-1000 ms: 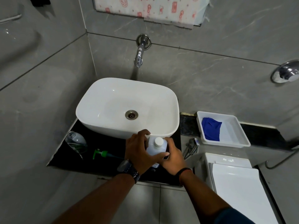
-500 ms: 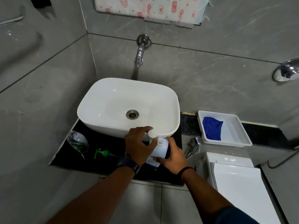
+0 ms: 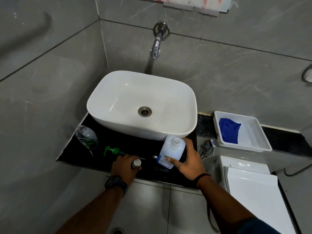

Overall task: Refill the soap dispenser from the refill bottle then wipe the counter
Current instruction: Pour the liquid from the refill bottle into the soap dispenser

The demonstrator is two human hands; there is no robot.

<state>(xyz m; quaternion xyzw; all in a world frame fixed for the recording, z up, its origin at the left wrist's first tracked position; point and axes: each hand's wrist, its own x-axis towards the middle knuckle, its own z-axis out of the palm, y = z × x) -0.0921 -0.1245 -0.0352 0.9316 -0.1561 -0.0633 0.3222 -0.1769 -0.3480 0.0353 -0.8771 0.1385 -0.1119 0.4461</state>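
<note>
My right hand (image 3: 189, 159) grips the white refill bottle (image 3: 171, 148), which stands uncapped on the black counter (image 3: 135, 146) in front of the basin. My left hand (image 3: 124, 168) holds the bottle's white cap (image 3: 137, 163) low over the counter's front edge. The clear soap dispenser bottle (image 3: 87, 136) stands open at the counter's left end. Its green pump head (image 3: 112, 151) lies on the counter just beyond my left hand. A blue cloth (image 3: 229, 130) lies in a white tray (image 3: 253, 141) to the right.
A white basin (image 3: 141, 105) fills most of the counter under a chrome wall tap (image 3: 157, 46). A chrome spray fitting (image 3: 207, 146) hangs right of the counter. A white toilet cistern (image 3: 249, 183) sits at lower right. Grey tiled walls enclose the left and back.
My left hand has taken the cap off the refill bottle and carried it down and left to the counter's front. My right hand still holds the bottle, now open.
</note>
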